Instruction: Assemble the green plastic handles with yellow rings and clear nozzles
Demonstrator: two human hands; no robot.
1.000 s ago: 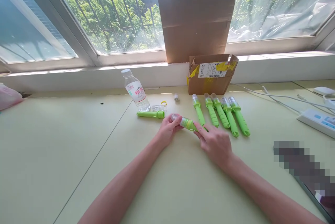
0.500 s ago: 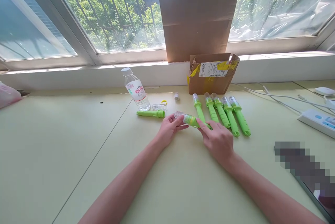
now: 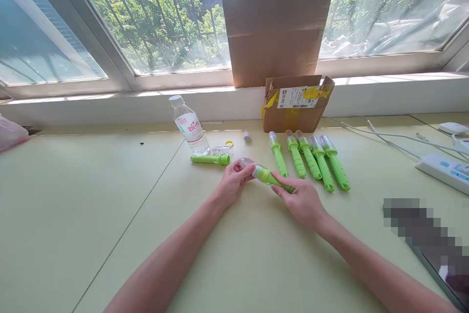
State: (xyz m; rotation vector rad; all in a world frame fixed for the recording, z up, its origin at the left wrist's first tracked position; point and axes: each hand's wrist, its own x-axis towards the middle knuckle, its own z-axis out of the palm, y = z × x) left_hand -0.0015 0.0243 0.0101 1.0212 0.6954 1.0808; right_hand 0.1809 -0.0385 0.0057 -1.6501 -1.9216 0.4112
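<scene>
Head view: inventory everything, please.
window panes: 3, clear, rear
cardboard sheet: 1, brown, against panes
box: 1, brown, before sheet
bottle: 1, clear, left of box
loose handle: 1, green, before bottle
tube: 1, clear, behind handle
ring: 1, yellow, by tube
small cylinder: 1, whitish, near box
capped sticks: 5, green, before box
held stick: 1, green-clear, centre
power strip: 1, white, right
cables: several, white, right
flat device: 1, white, right
pixelated object: 1, dark, lower right
bag: 1, pink, left edge
table: 1, greenish, foreground
left hand: 1, bare, on clear end
right hand: 1, bare, on green end
</scene>
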